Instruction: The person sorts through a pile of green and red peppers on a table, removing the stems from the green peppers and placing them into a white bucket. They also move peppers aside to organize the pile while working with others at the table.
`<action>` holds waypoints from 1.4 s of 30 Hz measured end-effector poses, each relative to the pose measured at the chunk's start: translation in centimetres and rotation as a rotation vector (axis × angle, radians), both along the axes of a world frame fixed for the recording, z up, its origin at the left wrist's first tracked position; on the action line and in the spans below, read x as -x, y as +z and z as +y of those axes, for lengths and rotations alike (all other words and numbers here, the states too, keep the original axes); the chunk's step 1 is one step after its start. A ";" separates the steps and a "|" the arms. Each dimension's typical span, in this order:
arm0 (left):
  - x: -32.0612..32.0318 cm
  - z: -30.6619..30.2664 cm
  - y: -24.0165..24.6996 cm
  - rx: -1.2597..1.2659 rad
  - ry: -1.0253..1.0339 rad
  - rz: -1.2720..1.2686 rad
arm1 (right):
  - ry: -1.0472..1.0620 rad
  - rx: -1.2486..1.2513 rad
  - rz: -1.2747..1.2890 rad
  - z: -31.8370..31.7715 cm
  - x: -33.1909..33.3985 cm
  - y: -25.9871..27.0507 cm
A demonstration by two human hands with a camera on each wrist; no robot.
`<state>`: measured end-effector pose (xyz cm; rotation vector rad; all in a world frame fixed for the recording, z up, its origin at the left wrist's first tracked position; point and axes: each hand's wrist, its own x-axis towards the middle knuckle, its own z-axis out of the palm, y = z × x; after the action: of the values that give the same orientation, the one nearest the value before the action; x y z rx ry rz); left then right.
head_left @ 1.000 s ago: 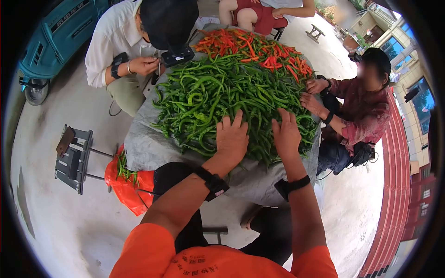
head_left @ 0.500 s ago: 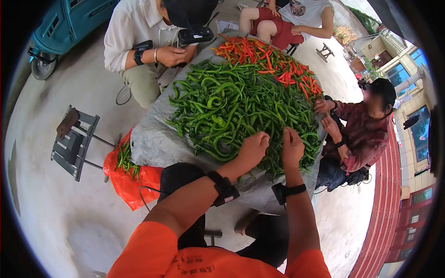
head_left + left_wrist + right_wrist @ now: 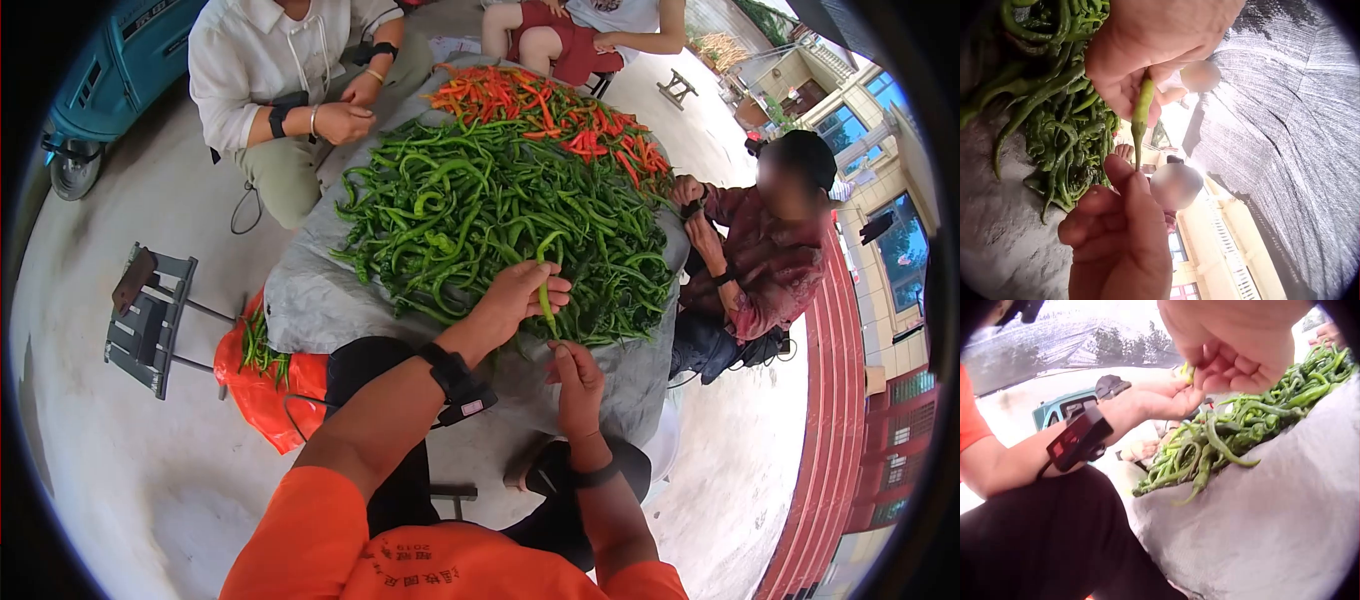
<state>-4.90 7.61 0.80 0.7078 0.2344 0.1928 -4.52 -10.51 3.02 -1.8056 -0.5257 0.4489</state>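
Observation:
One green pepper (image 3: 546, 290) is between the two hands, over the near edge of the green pepper pile (image 3: 480, 210). My left hand (image 3: 510, 295) grips its body; in the left wrist view the pepper (image 3: 1142, 112) points its stem down from that hand (image 3: 1160, 44). Thumb and forefinger of my right hand (image 3: 578, 385) pinch the stem end, and the same right hand (image 3: 1122, 237) shows low in the left wrist view. In the right wrist view the right hand (image 3: 1235, 350) meets the left hand (image 3: 1160, 400), with little of the pepper visible.
Red peppers (image 3: 560, 110) lie at the far side of the grey sheet (image 3: 310, 290). A red bag (image 3: 270, 390) holding green peppers and a small stool (image 3: 150, 320) stand at left. People sit at the left, far and right sides.
Both hands have moved back toward the body, and a pepper now shows between them. The person at left has leaned back and lowered a dark device out of sight.

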 end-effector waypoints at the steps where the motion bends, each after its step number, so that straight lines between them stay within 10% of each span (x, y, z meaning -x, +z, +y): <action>1: 0.0 0.0 0.1 -0.013 0.001 0.016 | 0.034 -0.026 0.052 -0.3 -0.5 0.2; 21: -3.3 -4.2 -0.2 -0.281 -0.217 0.093 | 0.074 -0.179 0.351 -0.3 -5.3 -0.3; 42: -5.7 -1.7 0.2 -1.290 0.496 0.155 | -0.188 -0.538 0.544 -5.5 -6.1 0.4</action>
<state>0.77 5.93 1.04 1.9456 0.4325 0.7993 1.60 -15.99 3.41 -1.1370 -0.0765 0.5775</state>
